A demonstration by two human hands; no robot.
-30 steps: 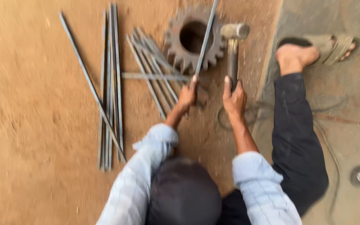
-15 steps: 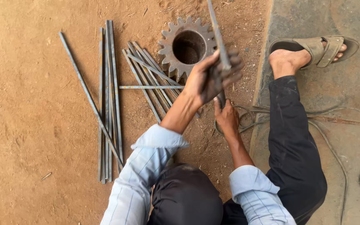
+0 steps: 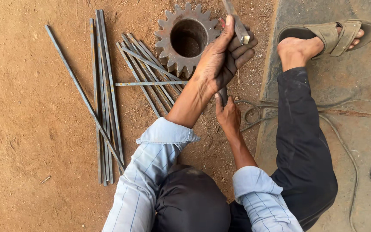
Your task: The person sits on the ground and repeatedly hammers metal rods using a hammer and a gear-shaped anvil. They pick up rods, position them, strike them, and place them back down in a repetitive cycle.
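We raise our left hand [image 3: 224,56] out ahead of us, forearm bare below a rolled pale sleeve, fingers curled shut and thumb stretched upward. Our right hand [image 3: 228,116] sits lower and closer to our body, just beneath the left wrist, fingers closed, its forearm bent inward.

Light blue striped shirt sleeves [image 3: 151,172] with buttoned cuffs, dark trousers [image 3: 305,146], olive sandal [image 3: 336,34].
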